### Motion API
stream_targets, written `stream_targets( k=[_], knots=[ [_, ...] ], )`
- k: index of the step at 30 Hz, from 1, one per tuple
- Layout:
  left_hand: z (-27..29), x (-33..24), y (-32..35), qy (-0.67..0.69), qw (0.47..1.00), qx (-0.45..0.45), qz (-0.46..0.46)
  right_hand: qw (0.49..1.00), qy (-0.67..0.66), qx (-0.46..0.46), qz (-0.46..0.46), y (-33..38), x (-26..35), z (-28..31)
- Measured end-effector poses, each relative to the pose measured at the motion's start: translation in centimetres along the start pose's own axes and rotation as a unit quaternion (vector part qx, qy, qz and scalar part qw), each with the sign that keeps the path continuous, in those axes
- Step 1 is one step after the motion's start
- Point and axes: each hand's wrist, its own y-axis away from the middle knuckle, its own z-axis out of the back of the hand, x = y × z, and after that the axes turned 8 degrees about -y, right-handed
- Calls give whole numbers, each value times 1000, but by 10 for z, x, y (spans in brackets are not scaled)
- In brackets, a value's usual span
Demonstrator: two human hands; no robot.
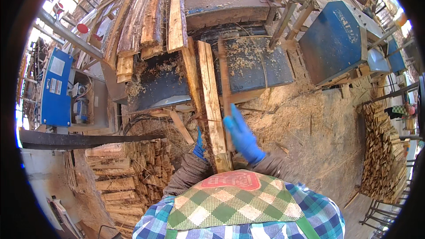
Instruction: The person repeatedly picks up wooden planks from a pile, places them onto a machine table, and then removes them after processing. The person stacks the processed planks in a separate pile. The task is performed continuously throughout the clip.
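In front of my body, a long pale wooden plank runs from my apron up onto the blue machine bed. A darker bark-edged board lies along its left side. My left hand, in a blue glove, grips these boards from the left; most of its fingers are hidden. To the right of the plank, a narrow wooden strip stands slightly apart at its far end and looks smeared by motion. My right hand, also blue-gloved and blurred, is closed against that strip, its fingers pointing away from me.
The sawdust-covered machine bed lies ahead, with rough boards stacked at its far left. A blue control box stands left, a blue machine housing right. Piles of cut wood lie at lower left and far right.
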Motion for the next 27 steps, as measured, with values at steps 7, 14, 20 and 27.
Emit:
stream_targets(
  k=[7,14,20,27],
  knots=[
    [6,-9,19,-184,976,-115,-28,987,116,-47,104,39,-13,-6],
    [-40,-10,8,-95,983,-157,4,979,-12,-158,126,45,-26,45],
    [-16,-10,-7,-150,985,-81,29,954,80,-234,171,-29,21,99],
    [-15,-12,-27,-177,980,-79,30,976,-37,-183,114,-76,47,127]
  ],
)
